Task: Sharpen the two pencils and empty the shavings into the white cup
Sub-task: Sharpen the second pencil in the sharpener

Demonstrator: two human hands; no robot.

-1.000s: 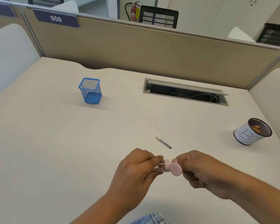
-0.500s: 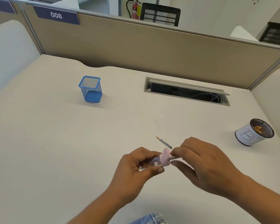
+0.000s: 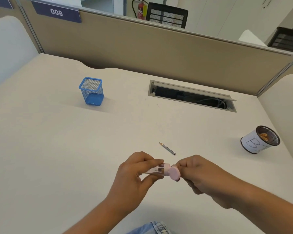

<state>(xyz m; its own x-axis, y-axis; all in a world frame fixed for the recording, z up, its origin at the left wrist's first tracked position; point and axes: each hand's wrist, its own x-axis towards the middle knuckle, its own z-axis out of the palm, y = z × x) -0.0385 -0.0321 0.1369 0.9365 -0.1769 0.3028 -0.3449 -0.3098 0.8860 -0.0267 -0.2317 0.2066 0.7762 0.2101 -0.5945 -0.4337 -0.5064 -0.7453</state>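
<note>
Left hand pinches the clear body of the sharpener, fingers closed round it, above the near-middle of the tabletop. Right hand is closed at the sharpener's pink end, by the round pink cap; whether a second pencil is inside that grip cannot be told, none shows. One pencil lies loose on the tabletop just beyond the hands, tip pointed, so it looks sharpened. White cup, marked with a letter, stands near the right edge, well apart from the hands, tilted in the view, with some orange-brown shavings already in it. Blue mesh holder sits toward the far left, looks empty.

Judgement: roughly midway or later. At least one pencil done and some shavings already dumped. Left to do: second pencil, if not done, then carry the sharpener to the cup and tip the rest in.
</note>
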